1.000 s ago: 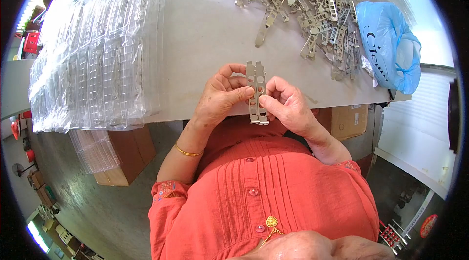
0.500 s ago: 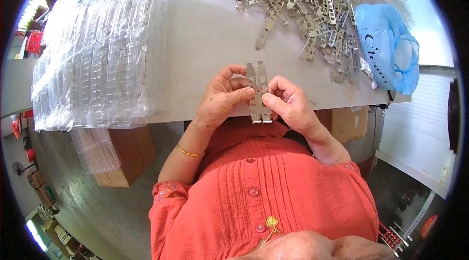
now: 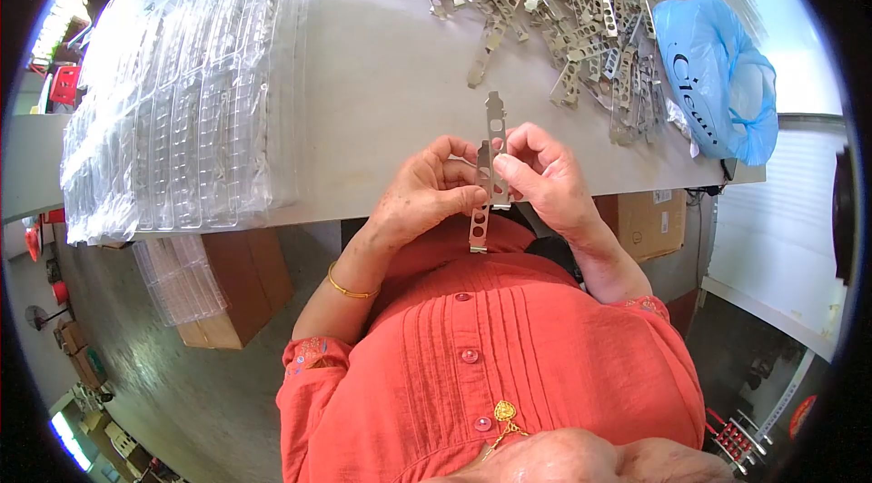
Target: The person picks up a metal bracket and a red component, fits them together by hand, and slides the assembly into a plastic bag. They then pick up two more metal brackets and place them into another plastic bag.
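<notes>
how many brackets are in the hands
2. The upper bracket is raised in the right hand; the lower bracket is pinched in the left hand. They overlap, so another could be hidden between them.

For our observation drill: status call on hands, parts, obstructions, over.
Left hand pinching lower grey perforated metal strip. Right hand pinching upper grey perforated metal strip. Strips overlap, offset. Loose metal strip pile beyond, untouched.

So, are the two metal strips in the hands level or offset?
Offset: the upper strip in the right hand juts toward the pile, the lower strip in the left hand hangs below.
</notes>
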Tool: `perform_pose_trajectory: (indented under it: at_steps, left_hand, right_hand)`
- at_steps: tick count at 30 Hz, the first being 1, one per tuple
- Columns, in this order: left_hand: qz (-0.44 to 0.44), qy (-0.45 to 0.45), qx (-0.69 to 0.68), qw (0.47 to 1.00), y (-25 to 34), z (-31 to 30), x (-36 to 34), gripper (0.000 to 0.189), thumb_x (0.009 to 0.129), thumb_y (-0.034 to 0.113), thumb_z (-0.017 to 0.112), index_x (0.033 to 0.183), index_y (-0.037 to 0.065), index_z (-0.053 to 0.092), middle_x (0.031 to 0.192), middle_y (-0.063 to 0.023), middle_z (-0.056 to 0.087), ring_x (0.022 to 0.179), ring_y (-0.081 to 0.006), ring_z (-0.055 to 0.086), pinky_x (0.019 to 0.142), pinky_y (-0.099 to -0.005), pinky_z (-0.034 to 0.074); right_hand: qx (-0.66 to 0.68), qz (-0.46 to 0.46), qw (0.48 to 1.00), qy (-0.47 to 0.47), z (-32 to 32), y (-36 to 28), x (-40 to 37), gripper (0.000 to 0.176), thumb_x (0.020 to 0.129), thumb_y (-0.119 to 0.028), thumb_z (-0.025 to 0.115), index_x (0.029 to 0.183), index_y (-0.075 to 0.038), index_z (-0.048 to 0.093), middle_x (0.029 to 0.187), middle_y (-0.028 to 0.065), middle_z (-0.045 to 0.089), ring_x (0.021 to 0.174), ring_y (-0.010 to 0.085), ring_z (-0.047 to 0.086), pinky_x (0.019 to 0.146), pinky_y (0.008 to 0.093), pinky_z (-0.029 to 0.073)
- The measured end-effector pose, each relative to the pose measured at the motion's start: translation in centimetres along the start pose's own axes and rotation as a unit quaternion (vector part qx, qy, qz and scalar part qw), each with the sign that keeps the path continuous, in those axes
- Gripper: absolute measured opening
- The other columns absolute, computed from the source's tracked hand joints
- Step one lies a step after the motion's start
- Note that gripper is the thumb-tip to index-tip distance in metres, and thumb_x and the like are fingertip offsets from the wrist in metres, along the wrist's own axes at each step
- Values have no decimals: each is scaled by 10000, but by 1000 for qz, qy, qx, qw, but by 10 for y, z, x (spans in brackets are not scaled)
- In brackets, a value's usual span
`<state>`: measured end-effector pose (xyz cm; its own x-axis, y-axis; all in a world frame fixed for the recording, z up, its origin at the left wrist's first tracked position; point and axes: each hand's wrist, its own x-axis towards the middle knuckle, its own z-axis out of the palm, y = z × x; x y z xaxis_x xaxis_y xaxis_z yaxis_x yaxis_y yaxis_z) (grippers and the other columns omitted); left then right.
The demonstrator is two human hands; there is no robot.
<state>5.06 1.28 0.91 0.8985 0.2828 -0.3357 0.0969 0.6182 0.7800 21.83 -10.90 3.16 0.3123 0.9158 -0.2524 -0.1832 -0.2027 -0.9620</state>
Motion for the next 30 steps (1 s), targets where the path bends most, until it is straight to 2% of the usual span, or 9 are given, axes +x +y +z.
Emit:
perform_pose_trajectory:
  at_steps: [5, 11, 13, 16, 20, 22, 25, 28, 30]
  left_hand:
    - [-7, 8, 22, 1000, 1, 1, -1, 372, 901, 23, 724, 1165, 4, 461, 953, -115, 705, 850, -142, 666, 779, -299, 572]
    - [4, -16, 16, 1000, -7, -1, 1, 334, 898, 84, 757, 1112, 41, 504, 934, -103, 721, 794, -127, 663, 695, -251, 526]
    - [10, -48, -41, 998, -12, -4, 3, 267, 943, 130, 714, 1111, 35, 529, 978, -124, 717, 799, -141, 664, 697, -262, 527]
    - [5, -63, -115, 991, -22, -3, 7, 252, 992, 191, 651, 1145, 23, 545, 1023, -125, 698, 827, -166, 670, 720, -288, 542]
    - [1, -86, -82, 993, -20, -1, 6, 298, 1005, 200, 622, 1214, -2, 555, 1048, -114, 677, 880, -188, 674, 769, -316, 557]
    - [-12, -136, -106, 985, -15, 2, 7, 283, 1012, 215, 616, 1183, -6, 571, 938, -83, 690, 804, -125, 642, 711, -257, 517]
    - [-47, -147, -171, 973, -14, 3, 8, 327, 991, 220, 647, 1208, -12, 570, 949, -94, 692, 811, -130, 647, 711, -251, 515]
    - [-13, -184, -165, 969, -15, 3, 11, 311, 971, 199, 676, 1188, -1, 578, 944, -92, 688, 821, -134, 647, 715, -246, 513]
    - [-18, -170, -163, 972, -15, 3, 11, 283, 964, 183, 685, 1165, 12, 582, 931, -88, 687, 801, -131, 644, 692, -244, 514]
  right_hand:
    - [12, 7, 1000, -5, -3, 0, -2, 84, 974, -74, 620, 944, -64, 542, 822, -53, 530, 709, 16, 530, 603, 204, 453]
    - [25, 26, 999, -10, -6, 5, -1, 108, 977, -89, 628, 930, -75, 532, 831, -51, 525, 712, 19, 512, 625, 207, 457]
    - [68, -19, 997, -9, -8, 8, 0, 76, 978, -90, 625, 968, -78, 551, 854, -43, 540, 744, 32, 524, 661, 216, 464]
    - [111, -33, 993, -15, -9, 6, -1, 64, 981, -84, 614, 1023, -76, 567, 880, -27, 565, 775, 50, 540, 700, 231, 472]
    - [132, -45, 990, -25, -14, 9, 2, 49, 981, -37, 569, 988, -79, 546, 947, 37, 596, 758, 78, 531, 705, 238, 465]
    - [167, -48, 983, -50, -15, 11, 3, 63, 988, -75, 596, 1047, -70, 573, 920, -1, 611, 784, 64, 555, 739, 248, 482]
    - [185, -77, 978, -59, -15, 10, 4, 49, 989, -72, 597, 1030, -73, 572, 942, 7, 618, 789, 62, 557, 744, 250, 484]
    - [189, -86, 976, -61, -16, 9, 5, 50, 989, -72, 603, 1023, -79, 567, 960, 15, 617, 789, 63, 557, 744, 253, 486]
    - [186, -88, 977, -57, -14, 9, 5, 54, 988, -74, 607, 1024, -80, 567, 978, 25, 624, 791, 64, 560, 744, 255, 489]
